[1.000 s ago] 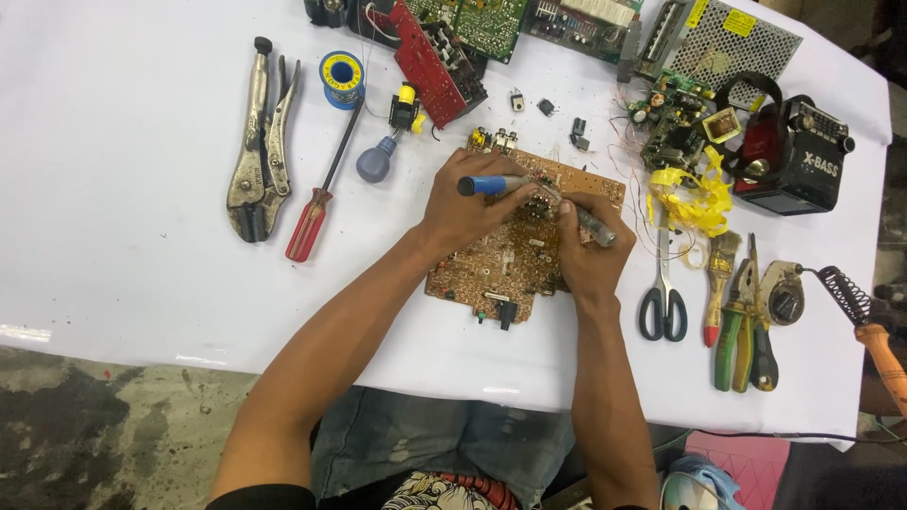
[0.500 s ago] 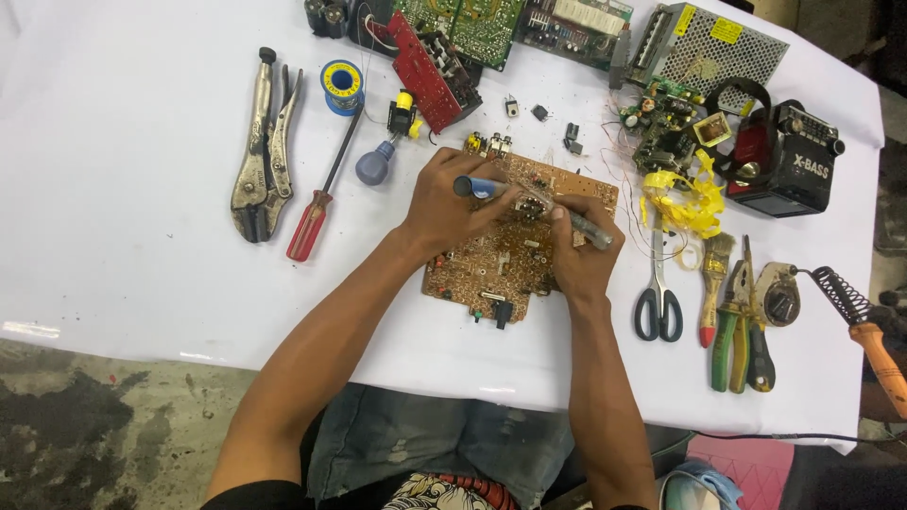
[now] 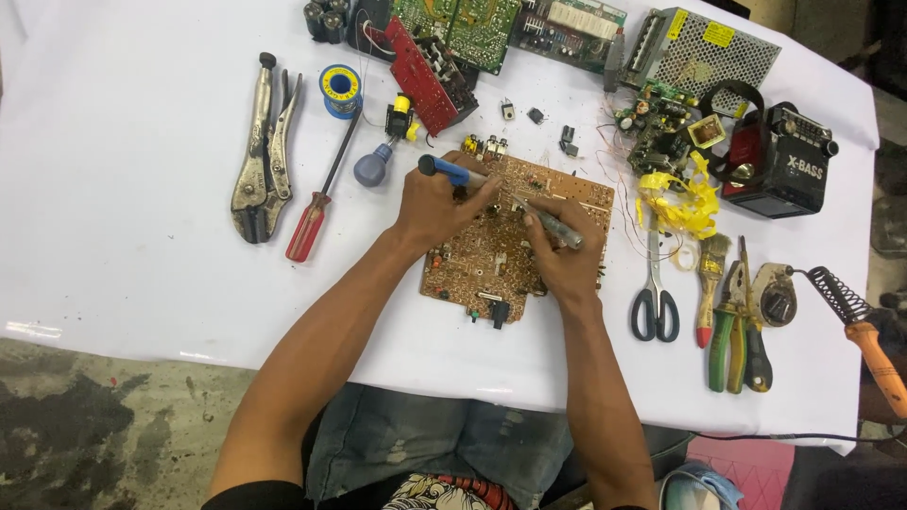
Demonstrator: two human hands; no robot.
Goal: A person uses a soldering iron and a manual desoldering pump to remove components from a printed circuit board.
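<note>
A brown circuit board (image 3: 515,241) lies flat on a white table (image 3: 123,274). The left hand (image 3: 436,200) grips a blue-handled tool (image 3: 450,171), and the right hand (image 3: 557,255) closes around a grey metal tool (image 3: 553,227), their tips meeting on the board. Likely desoldering; next needs steady tips.

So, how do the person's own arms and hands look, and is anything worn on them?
The left hand and right hand are bare: no gloves, rings or watch visible. Both forearms are uncovered. A dark short sleeve shows only at the left upper arm.
</note>
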